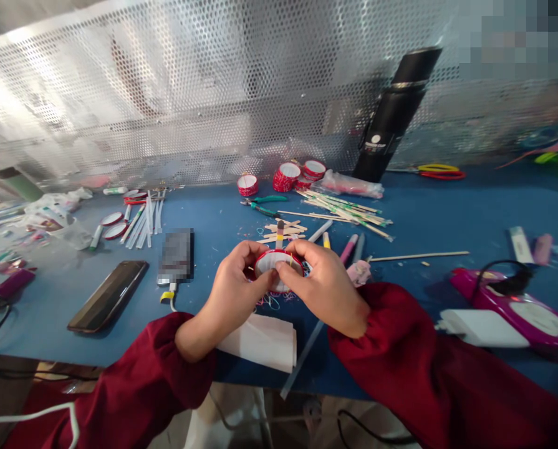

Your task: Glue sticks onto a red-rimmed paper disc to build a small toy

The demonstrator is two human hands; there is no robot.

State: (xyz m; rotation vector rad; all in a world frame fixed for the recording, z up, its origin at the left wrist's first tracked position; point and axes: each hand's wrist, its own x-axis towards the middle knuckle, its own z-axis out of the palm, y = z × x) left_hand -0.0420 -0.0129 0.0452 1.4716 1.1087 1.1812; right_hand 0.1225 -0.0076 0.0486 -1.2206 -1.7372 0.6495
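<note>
A small round white disc with a red rim [265, 262] is held upright-tilted above the table's front middle. My left hand [239, 274] grips its left edge, the thumb pressed on the white face. From the other side my right hand [323, 280] holds the right edge, its thumb beside the left one. Just beyond the disc's top edge shows a dark-tipped stick with a yellow band [280, 234]; whether it joins the disc I cannot tell. Loose coloured threads [272, 302] lie beneath, and a folded white paper [264, 343] is below my hands.
Stacked red-rimmed discs [288, 174], green-handled pliers [262, 206] and wooden sticks [348, 209] lie behind. A black bottle [391, 118] stands by the perforated metal screen [189, 106]. Phone [108, 296] at left; purple glue gun-like device [522, 305] and white adapter [487, 327] at right.
</note>
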